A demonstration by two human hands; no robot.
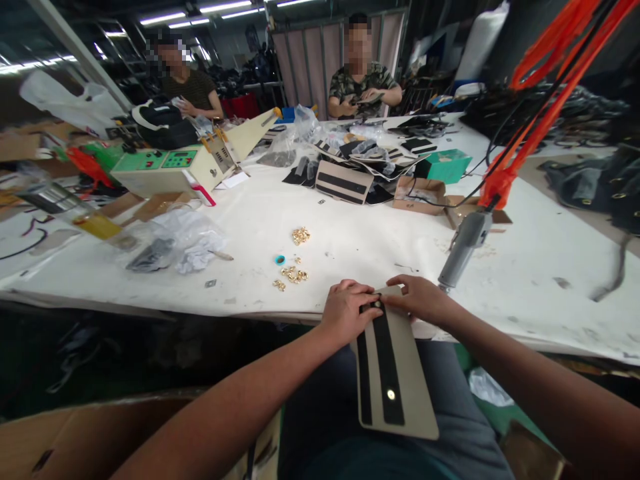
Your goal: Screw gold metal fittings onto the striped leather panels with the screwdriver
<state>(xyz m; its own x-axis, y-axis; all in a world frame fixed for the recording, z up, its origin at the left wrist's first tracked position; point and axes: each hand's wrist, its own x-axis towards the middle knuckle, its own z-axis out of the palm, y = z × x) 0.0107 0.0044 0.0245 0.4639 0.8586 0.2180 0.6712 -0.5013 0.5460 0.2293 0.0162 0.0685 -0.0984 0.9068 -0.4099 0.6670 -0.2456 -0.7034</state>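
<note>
A beige flat panel (414,387) with two black strips lies slanted across my lap, its far end at the table's edge. One round gold-coloured metal fitting (391,395) shows on the longer strip near the close end. My left hand (349,310) grips the far left side of the panel, thumb and fingers pressed over the strip. My right hand (417,299) holds the far right corner, its fingertips meeting the left ones. A small light spot shows between the fingertips; its kind is unclear. Gold-coloured metal fittings (295,275) lie in loose groups ahead, beside a small blue ring-shaped piece (280,260).
A grey electric screwdriver (466,247) hangs on an orange-wrapped cord, just right of my right hand. Behind are small cardboard boxes (419,195), stacked panels (343,181) and a green-topped machine (165,163). Two people (363,83) sit across the table. Plastic bags (193,237) lie left.
</note>
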